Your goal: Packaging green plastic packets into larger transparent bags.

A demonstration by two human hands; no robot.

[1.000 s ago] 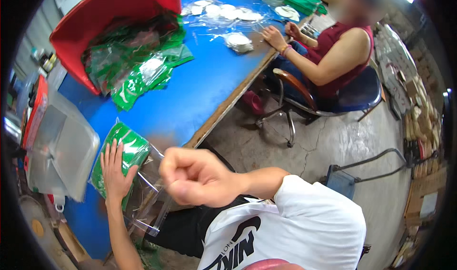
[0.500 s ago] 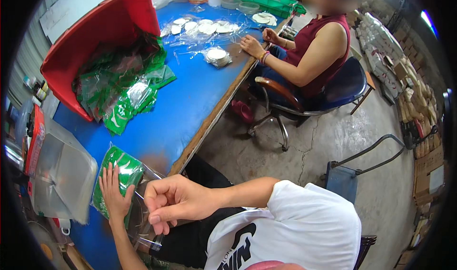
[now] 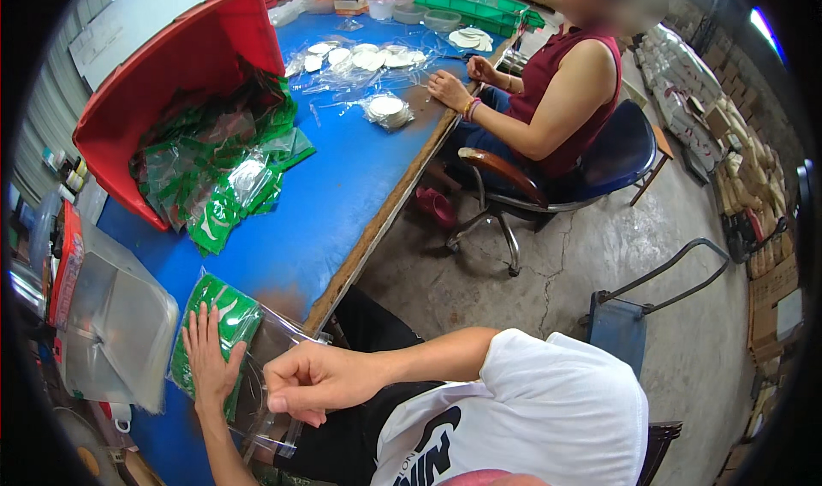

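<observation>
Left hand (image 3: pixel 210 357) flat, fingers spread, on green packet (image 3: pixel 214 327) at table's (image 3: pixel 342 195) near edge; right hand (image 3: pixel 312 381) pinches clear bag (image 3: pixel 265 383) just beside

The right hand (image 3: pixel 312 381) now sits lower, down at the clear bag (image 3: pixel 265 383) near the table edge. The left hand (image 3: pixel 210 357) spreads flatter on the green packet (image 3: pixel 214 315).

The person wore a white short-sleeved T-shirt (image 3: pixel 548 409) with a bold black printed graphic across the chest, and dark trousers (image 3: pixel 368 349). Both forearms were bare, and the left hand (image 3: pixel 210 362) and right hand (image 3: pixel 312 379) carried no gloves.
</observation>
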